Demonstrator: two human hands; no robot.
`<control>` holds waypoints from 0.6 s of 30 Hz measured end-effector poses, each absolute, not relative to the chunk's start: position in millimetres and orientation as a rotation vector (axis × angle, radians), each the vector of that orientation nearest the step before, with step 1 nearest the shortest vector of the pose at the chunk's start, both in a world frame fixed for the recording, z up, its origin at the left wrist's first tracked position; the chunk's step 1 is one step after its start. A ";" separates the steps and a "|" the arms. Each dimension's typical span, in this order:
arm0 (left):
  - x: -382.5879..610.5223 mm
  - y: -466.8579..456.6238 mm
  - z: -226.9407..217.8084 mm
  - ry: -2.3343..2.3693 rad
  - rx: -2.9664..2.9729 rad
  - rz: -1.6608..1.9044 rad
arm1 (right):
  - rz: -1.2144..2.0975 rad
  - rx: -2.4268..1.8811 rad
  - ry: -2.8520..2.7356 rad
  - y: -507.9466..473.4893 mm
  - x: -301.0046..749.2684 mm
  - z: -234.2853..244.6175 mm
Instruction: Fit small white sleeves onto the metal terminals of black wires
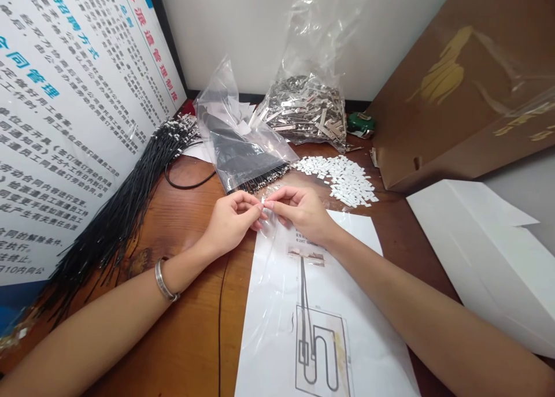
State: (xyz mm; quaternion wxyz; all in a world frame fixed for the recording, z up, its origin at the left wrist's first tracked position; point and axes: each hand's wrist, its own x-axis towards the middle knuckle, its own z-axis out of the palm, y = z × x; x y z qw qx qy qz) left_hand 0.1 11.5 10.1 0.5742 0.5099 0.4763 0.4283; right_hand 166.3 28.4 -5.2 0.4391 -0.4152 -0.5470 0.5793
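Observation:
My left hand (233, 221) and my right hand (302, 211) meet fingertip to fingertip over the top of a printed sheet. Both are closed in a pinch. A thin black wire (220, 327) rises from the near table edge and passes under my left hand, which appears to grip its end. The tiny piece between the fingertips is too small to make out. Just beyond the fingers lies a clear plastic bag (234, 148) of black wires with metal tips. White small connector housings (340, 177) lie in a loose pile to the right.
A bundle of black wires (125, 200) with white ends leans along the printed board (78, 85) at left. A clear bag of metal strips (310, 111) stands at the back, beside a green object (361, 124). The diagram sheet (273, 327) lies in front; a brown box (455, 96) and white carton (481, 247) stand right.

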 end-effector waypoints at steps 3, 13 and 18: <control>0.1 11.8 8.6 1.108 1.204 1.014 | 1.438 -1.034 -1.358 28.2 165.9 -5.3; 1.6 11.5 8.1 1.107 1.204 1.051 | 1.419 -1.046 -1.250 28.1 164.6 -5.6; 3.2 11.2 10.2 1.147 1.173 1.058 | 1.392 -1.039 -1.255 27.8 163.6 -4.6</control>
